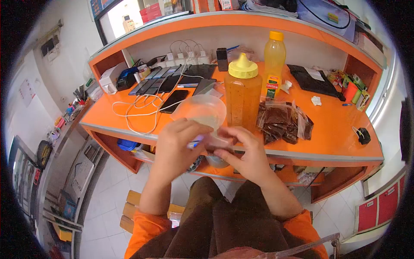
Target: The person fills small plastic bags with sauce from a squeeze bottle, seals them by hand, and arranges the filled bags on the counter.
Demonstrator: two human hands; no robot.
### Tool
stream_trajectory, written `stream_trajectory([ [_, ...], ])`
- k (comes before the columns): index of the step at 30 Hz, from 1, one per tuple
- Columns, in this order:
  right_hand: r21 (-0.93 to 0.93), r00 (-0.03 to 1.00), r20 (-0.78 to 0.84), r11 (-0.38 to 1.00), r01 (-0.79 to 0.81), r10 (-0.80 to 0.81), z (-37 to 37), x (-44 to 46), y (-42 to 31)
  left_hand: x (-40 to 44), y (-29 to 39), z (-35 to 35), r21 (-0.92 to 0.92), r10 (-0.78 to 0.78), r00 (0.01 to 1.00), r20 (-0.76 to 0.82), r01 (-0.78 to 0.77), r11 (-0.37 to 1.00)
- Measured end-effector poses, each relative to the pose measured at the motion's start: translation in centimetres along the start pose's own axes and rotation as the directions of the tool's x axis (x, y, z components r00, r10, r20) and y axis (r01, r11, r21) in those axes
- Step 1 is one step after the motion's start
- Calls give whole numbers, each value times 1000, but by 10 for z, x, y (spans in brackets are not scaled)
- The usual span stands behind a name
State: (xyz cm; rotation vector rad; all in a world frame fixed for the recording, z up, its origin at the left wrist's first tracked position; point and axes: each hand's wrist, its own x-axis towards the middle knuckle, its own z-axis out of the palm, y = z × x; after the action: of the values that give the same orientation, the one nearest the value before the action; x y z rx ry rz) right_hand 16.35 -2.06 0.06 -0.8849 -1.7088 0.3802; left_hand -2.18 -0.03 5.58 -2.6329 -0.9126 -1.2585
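My left hand [176, 144] and my right hand [246, 152] meet in front of the table edge, fingers closed on a small clear plastic bag [219, 142] with something brownish in it. Fingers partly hide the bag, and its contents are blurred. Just beyond my hands is a translucent plastic bowl [202, 110]. Behind my right hand stands a squeeze bottle [243, 97] of orange-brown sauce with a yellow nozzle cap. Dark brown filled plastic packets [284, 123] lie in a pile to the right of it.
A taller yellow-capped bottle [274, 62] stands behind the squeeze bottle. Several phones [174, 101] and white charging cables [129, 114] cover the left of the orange table [332, 129]. A black flat case [315, 82] lies at the back right, a small black object [363, 136] near the right edge.
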Motion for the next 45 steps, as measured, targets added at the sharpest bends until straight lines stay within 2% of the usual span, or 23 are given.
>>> stream_trajectory([
  [2,72,982,151,990,-123,111,-1,-6,5,-9,8,5,-26,-23,1000,-11,22,999],
  [5,323,982,80,927,-190,173,2,-19,8,-18,30,15,-298,-335,928,-165,277,914],
  [8,520,963,64,815,-256,261,7,-32,11,-46,13,38,-584,-453,892,2,369,723],
  [12,478,973,50,850,-221,225,1,-37,6,-54,21,43,-730,-516,845,145,443,521],
  [15,510,965,89,820,-257,247,-2,-42,5,-58,22,43,-795,-466,877,116,363,486],
  [17,537,953,131,789,-299,272,-5,-43,-2,-59,22,42,-786,-451,886,105,352,508],
  [20,476,946,145,818,-323,289,-4,-50,7,-62,21,35,-754,-380,915,136,345,559],
  [23,560,968,121,790,-249,220,0,-54,21,-66,17,35,-698,-290,946,142,304,648],
  [26,512,987,61,844,-157,146,1,-47,8,-66,16,36,-632,-199,974,107,221,743],
  [29,449,979,131,870,-201,158,3,-47,-2,-64,21,38,-503,-148,983,113,185,844],
  [30,354,979,139,916,-191,150,2,-47,1,-64,23,39,-447,-139,983,124,180,876],
  [33,298,977,183,940,-165,114,-7,-44,-2,-66,22,46,-363,-38,999,12,40,931],
  [36,248,972,209,956,-158,107,-16,-42,-3,-67,23,46,-312,-43,998,-47,26,950],
  [39,159,969,199,971,-180,148,-32,-41,-3,-62,28,43,-365,-169,983,-79,129,922],
  [42,136,958,182,959,-247,221,-45,-43,-1,-64,23,53,-367,-124,989,-76,88,926],
  [45,232,926,115,896,-378,361,-53,-43,9,-66,22,69,-489,-197,978,-68,139,861],
])
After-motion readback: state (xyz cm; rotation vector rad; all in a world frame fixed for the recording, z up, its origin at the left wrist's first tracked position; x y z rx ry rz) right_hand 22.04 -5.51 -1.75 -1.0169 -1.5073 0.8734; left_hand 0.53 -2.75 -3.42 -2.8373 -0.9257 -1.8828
